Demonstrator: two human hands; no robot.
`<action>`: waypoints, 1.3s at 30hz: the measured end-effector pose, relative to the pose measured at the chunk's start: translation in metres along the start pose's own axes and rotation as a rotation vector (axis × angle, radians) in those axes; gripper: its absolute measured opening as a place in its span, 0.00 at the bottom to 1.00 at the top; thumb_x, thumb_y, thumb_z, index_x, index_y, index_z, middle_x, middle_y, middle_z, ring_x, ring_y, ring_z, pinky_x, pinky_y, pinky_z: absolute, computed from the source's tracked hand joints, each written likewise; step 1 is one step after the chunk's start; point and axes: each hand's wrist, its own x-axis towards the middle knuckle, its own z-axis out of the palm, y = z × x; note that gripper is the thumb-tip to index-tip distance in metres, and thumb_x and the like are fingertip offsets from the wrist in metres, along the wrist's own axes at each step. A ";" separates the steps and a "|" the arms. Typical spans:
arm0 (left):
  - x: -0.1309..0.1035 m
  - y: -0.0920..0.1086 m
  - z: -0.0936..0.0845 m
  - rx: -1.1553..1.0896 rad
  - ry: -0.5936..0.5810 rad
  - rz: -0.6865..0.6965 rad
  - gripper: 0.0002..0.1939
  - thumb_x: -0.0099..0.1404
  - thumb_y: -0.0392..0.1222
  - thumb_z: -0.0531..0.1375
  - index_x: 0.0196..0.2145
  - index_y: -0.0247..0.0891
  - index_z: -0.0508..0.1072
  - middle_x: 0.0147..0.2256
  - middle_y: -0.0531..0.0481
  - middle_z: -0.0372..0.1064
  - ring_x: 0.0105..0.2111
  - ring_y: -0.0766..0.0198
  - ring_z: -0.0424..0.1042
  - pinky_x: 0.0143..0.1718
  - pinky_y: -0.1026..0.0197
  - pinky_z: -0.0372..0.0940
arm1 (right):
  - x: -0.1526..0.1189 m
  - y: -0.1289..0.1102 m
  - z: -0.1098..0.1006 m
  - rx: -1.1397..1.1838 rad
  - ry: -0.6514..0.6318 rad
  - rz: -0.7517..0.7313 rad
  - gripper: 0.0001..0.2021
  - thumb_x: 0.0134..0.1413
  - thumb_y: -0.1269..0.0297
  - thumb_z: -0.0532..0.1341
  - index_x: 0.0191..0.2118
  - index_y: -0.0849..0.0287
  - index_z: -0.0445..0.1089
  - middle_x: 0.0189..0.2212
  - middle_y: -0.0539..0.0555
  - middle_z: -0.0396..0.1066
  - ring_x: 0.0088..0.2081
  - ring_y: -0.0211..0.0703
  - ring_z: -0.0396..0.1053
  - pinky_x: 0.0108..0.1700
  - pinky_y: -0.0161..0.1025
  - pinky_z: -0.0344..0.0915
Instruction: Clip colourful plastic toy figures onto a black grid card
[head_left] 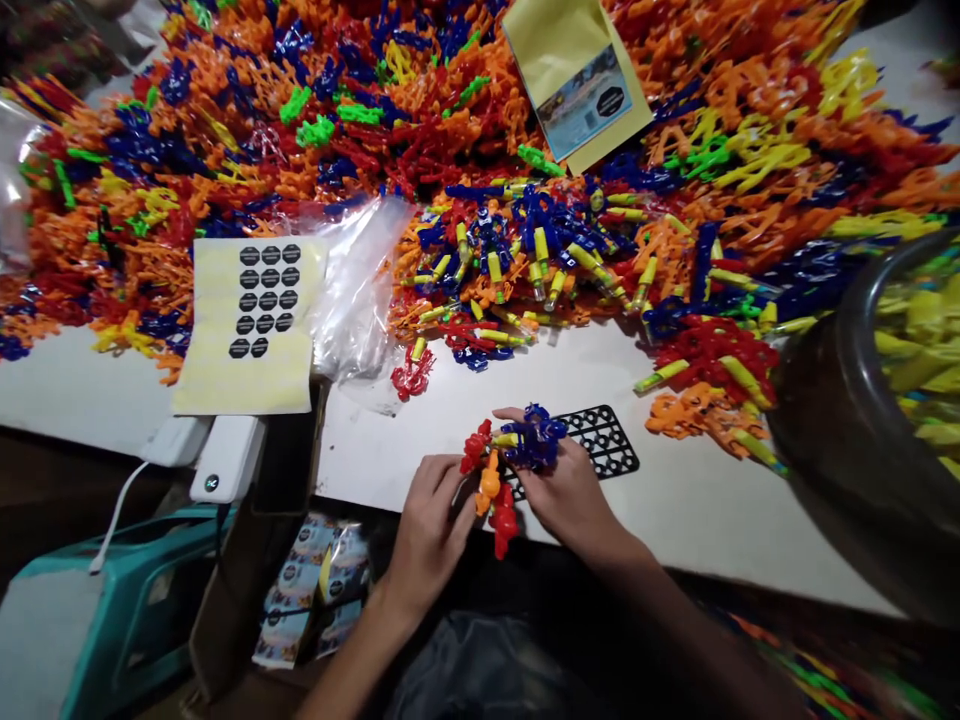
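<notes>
Both hands work at the near edge of the white table (675,500). Left hand (431,525) and right hand (570,490) together pinch a small bunch of plastic toy pieces (502,465): red and orange ones toward the left fingers, a blue one under the right fingers, which curl tight over it. The bunch sits just above the table edge, touching a black punched sheet (607,440).

Progress, as a judgement: early. 1 bunch in hand; a huge heap of loose coloured pieces (450,120) covers the far table. A nearer cluster with yellow tubes (540,260) looks partly sorted.

Surroundings: sticker sheet with black labels (255,320), clear plastic bags (360,290), yellow printed card (577,80), a jar of yellow pieces (885,390) at right. Room dim beyond the table.
</notes>
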 end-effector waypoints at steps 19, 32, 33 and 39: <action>0.004 -0.003 0.008 0.061 0.136 0.137 0.13 0.75 0.28 0.60 0.53 0.38 0.76 0.43 0.43 0.76 0.43 0.57 0.73 0.44 0.57 0.73 | -0.003 -0.007 0.008 -0.313 0.015 -0.193 0.28 0.58 0.80 0.54 0.65 0.68 0.65 0.42 0.63 0.76 0.42 0.56 0.73 0.45 0.51 0.74; -0.001 -0.001 0.019 0.054 0.238 0.126 0.12 0.75 0.29 0.60 0.52 0.39 0.76 0.44 0.45 0.76 0.43 0.60 0.73 0.44 0.59 0.72 | -0.004 -0.021 0.018 -0.506 -0.015 -0.113 0.24 0.69 0.78 0.52 0.69 0.70 0.61 0.41 0.63 0.76 0.42 0.55 0.72 0.47 0.50 0.70; -0.001 -0.001 0.019 0.054 0.237 0.124 0.12 0.75 0.29 0.60 0.52 0.40 0.76 0.43 0.45 0.76 0.43 0.60 0.73 0.44 0.59 0.72 | -0.003 -0.023 0.018 -0.513 -0.014 -0.092 0.26 0.69 0.79 0.52 0.70 0.70 0.60 0.41 0.62 0.76 0.42 0.55 0.72 0.47 0.51 0.70; -0.001 0.001 0.019 0.058 0.212 0.077 0.11 0.76 0.31 0.60 0.52 0.40 0.76 0.42 0.47 0.75 0.43 0.59 0.72 0.43 0.60 0.71 | -0.020 -0.033 0.003 -0.257 0.077 -0.017 0.31 0.68 0.79 0.52 0.74 0.59 0.56 0.53 0.62 0.75 0.52 0.54 0.72 0.55 0.51 0.69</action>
